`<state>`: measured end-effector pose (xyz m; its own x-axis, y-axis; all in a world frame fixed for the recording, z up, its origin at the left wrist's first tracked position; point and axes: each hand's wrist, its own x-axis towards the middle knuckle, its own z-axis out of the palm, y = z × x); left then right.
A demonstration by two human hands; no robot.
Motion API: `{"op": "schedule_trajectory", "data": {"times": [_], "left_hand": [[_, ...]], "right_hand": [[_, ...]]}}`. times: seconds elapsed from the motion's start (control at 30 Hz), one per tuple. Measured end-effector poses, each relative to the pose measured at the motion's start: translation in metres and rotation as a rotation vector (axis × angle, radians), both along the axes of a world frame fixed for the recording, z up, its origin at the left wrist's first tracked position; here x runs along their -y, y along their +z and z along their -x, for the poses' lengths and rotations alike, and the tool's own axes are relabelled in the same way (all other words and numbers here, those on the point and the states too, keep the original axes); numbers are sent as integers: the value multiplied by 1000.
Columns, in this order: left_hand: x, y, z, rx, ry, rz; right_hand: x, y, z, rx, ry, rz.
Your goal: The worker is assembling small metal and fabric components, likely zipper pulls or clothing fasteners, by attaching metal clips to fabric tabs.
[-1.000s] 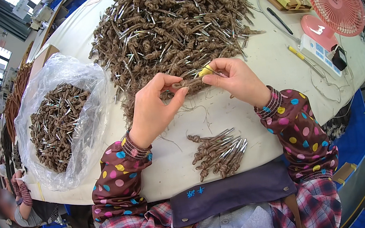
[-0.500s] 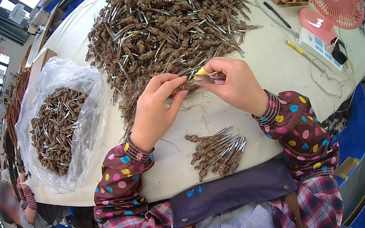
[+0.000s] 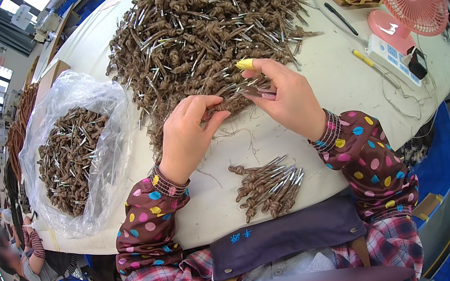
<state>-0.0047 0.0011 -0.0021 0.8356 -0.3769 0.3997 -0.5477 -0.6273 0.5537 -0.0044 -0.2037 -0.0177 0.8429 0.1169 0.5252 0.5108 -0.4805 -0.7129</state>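
My left hand (image 3: 184, 132) pinches a bit of brown cord (image 3: 219, 107), mostly hidden, by the near edge of the shaggy, knotted, silver-tipped pile (image 3: 198, 40) on the counter (image 3: 211, 201). My right hand (image 3: 295, 98) grips small metal snips (image 3: 261, 93).

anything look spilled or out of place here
No clear damage stands out. Loose fibres lie scattered on the white tablecloth in front of the large brown pile, untidy compared with the small knotted bunch. The right hand wears a yellow covering on one of its fingers, slightly unusual but probably deliberate.
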Motion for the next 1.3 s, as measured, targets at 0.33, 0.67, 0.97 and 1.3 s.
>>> {"op": "schedule_trajectory", "data": {"times": [0.33,0.67,0.97,1.3], "left_hand": [[7,-8,6,-6,18,59],[4,-11,-1,-223,-18,402],[1,-13,-3,-374,-67,307],[2,-9,-3,-207,-32,193]], "right_hand": [[-13,-5,6,-75,122,-48],[38,-23,-39,-349,21,-508],[-5,-7,-5,-178,184,-387],[-9,4,9,-204,153,-263]]}}
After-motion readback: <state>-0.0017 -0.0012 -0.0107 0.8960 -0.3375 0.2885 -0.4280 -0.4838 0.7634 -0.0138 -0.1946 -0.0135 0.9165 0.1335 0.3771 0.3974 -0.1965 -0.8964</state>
